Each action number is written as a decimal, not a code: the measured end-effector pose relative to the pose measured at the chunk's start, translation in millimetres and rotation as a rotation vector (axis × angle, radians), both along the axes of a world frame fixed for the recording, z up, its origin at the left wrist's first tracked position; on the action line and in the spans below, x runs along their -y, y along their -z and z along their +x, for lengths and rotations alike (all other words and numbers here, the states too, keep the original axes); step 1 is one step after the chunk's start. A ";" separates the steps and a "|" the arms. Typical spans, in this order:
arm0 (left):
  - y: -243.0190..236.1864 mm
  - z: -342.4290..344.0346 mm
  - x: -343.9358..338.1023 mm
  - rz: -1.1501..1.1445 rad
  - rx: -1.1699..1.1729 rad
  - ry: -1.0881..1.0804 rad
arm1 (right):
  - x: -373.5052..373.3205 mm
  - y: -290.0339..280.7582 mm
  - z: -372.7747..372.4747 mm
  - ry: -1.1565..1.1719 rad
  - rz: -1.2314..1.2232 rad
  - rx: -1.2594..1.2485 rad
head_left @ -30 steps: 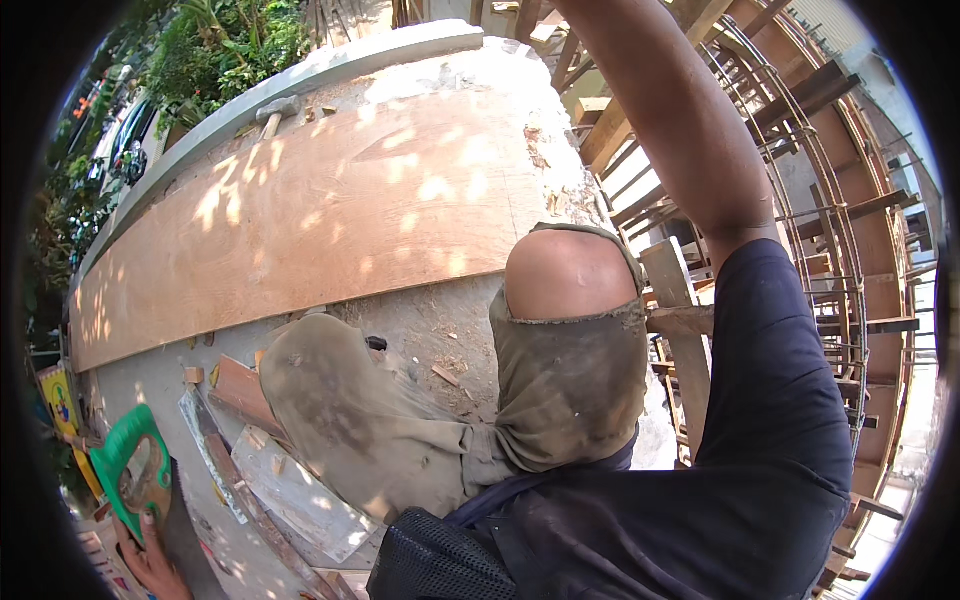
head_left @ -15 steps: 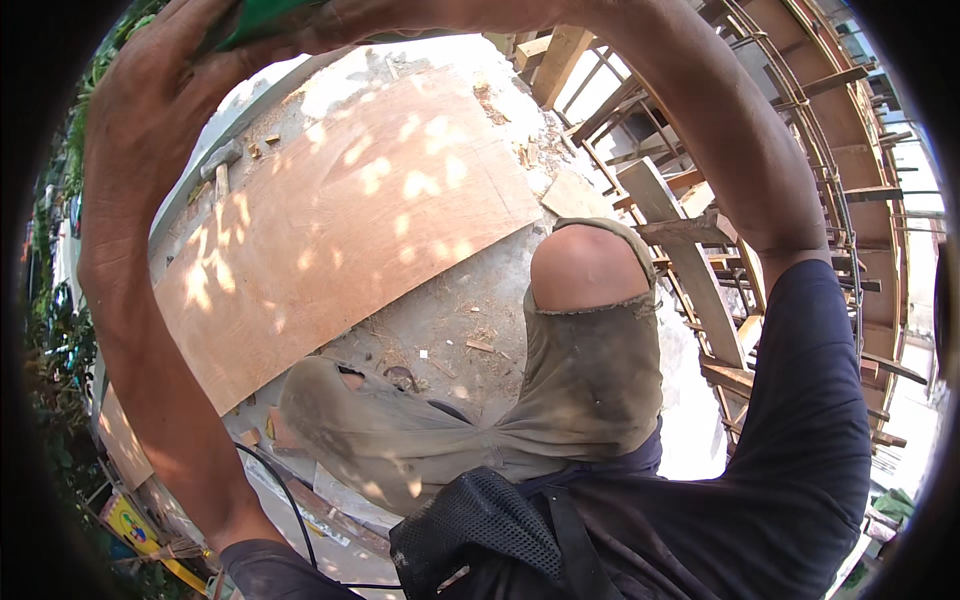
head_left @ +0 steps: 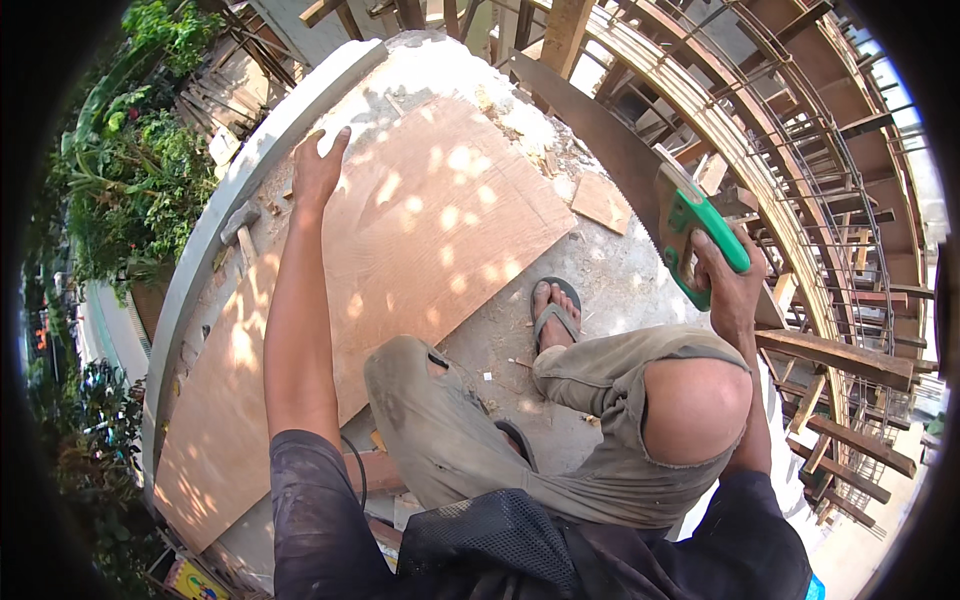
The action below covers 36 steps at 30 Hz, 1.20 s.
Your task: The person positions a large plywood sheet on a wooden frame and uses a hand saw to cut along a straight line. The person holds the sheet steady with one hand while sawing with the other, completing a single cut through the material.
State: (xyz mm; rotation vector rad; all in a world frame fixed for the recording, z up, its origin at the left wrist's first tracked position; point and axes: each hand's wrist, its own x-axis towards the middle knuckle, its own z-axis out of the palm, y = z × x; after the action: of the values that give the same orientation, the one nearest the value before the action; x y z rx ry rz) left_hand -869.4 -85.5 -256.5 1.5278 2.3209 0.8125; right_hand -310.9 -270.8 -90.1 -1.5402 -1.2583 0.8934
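Observation:
My right hand [head_left: 737,280] is wrapped round the green handle of a handsaw [head_left: 615,150], beside my bent right knee. The saw's broad blade slants up and away to the left, past the concrete edge and the timber framing. Over the far left part of a plywood sheet [head_left: 430,250] my left hand [head_left: 318,172] is stretched out, thumb apart from the fingers, holding nothing. Whether it touches the sheet I cannot tell. Dappled sunlight falls across the plywood, which lies flat on the concrete.
A hammer [head_left: 240,228] lies at the sheet's left edge, near a low curved concrete kerb [head_left: 190,270]. A small wood offcut [head_left: 601,203] lies right of the plywood. Timber framing and steel bars [head_left: 830,190] stand beyond the right edge. Green plants [head_left: 135,190] grow at the left.
My hands have come down from high in front and moved apart. The saw, barely visible as a green patch before, now shows in my right hand. My view has shifted, and a sandalled foot appears.

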 end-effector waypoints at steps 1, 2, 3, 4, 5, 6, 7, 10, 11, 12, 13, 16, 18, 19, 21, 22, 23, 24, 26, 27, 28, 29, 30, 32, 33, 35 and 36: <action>26.5 -2.1 -29.3 -0.053 -0.002 0.034 | 0.1 22.8 10.1 0.057 -0.010 -0.048; 44.9 18.3 -61.4 -0.174 -0.002 0.030 | 0.9 48.7 24.0 0.122 -0.032 -0.084; 69.2 18.3 -93.4 -0.253 0.010 0.048 | -2.7 65.3 33.7 0.175 -0.045 -0.127; 90.6 14.8 -122.3 -0.330 0.021 0.062 | -10.1 81.3 37.6 0.239 -0.030 -0.130; 120.7 13.9 -141.3 -0.430 0.033 0.083 | -19.1 101.9 43.5 0.240 -0.034 -0.162; 136.9 19.0 -157.9 -0.458 0.035 0.138 | -26.6 120.9 52.3 0.247 -0.039 -0.190; 160.6 14.5 -174.6 -0.516 0.037 0.140 | -34.3 137.4 59.3 0.251 -0.042 -0.219; 216.8 19.6 -240.4 -0.649 0.065 0.176 | -64.0 158.7 72.0 0.313 -0.069 -0.256; 222.7 25.1 -252.2 -0.676 0.085 0.170 | -75.4 164.8 75.9 0.314 -0.072 -0.270; 225.6 26.8 -263.3 -0.703 0.104 0.159 | -85.8 171.8 80.2 0.292 -0.066 -0.275; 228.8 28.0 -271.1 -0.730 0.122 0.146 | -94.8 176.5 84.3 0.295 -0.075 -0.285; 288.0 75.2 -248.4 -0.332 -0.316 -0.077 | -124.3 190.0 82.7 0.262 -0.103 -0.345; 214.4 86.7 -294.5 -0.899 0.356 0.169 | -118.0 191.4 72.0 0.323 -0.138 -0.306; 205.9 70.4 -286.9 -0.849 0.348 0.177 | -121.2 186.5 67.4 0.289 -0.142 -0.327; 202.3 51.9 -284.3 -0.737 0.310 0.222 | -122.3 176.3 67.2 0.243 -0.129 -0.349; 200.5 42.8 -280.3 -0.741 0.260 0.225 | -121.8 169.8 66.1 0.238 -0.136 -0.355; 187.3 50.9 -277.7 -0.752 0.340 0.200 | -124.2 164.6 67.9 0.243 -0.133 -0.348; 174.4 61.3 -273.9 -0.763 0.421 0.173 | -125.9 158.5 72.0 0.245 -0.130 -0.341; 111.0 31.3 -278.9 -0.987 0.896 0.143 | -131.3 136.9 72.0 0.219 -0.098 -0.369; 81.8 27.8 -282.4 -1.133 1.094 0.109 | -127.7 128.2 73.5 0.208 -0.088 -0.361; 77.9 41.2 -254.9 -0.929 0.665 0.104 | -121.8 119.4 76.5 0.195 -0.077 -0.354; 62.8 69.3 -238.0 -0.817 0.528 0.140 | -110.2 109.0 80.6 0.211 -0.066 -0.336; 41.9 93.4 -216.7 -0.702 0.369 0.156 | -100.7 97.5 82.8 0.247 -0.043 -0.325; -10.2 110.2 -179.2 -0.618 0.169 0.172 | -83.3 76.6 87.3 0.246 0.007 -0.322; -31.1 109.0 -163.3 -0.638 0.169 0.212 | -72.8 67.8 87.8 0.247 0.024 -0.317; -78.8 112.7 -129.9 -0.653 0.201 0.312 | -51.8 47.2 87.5 0.238 0.077 -0.268; -102.8 115.5 -111.2 -0.648 0.233 0.366 | -41.7 37.4 87.0 0.235 0.104 -0.259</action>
State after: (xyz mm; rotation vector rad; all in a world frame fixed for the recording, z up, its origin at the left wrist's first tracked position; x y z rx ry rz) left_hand -753.9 25.7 -153.7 1.3936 1.7966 0.1095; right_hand -223.8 -229.1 -127.5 -1.4052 -0.9044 0.8309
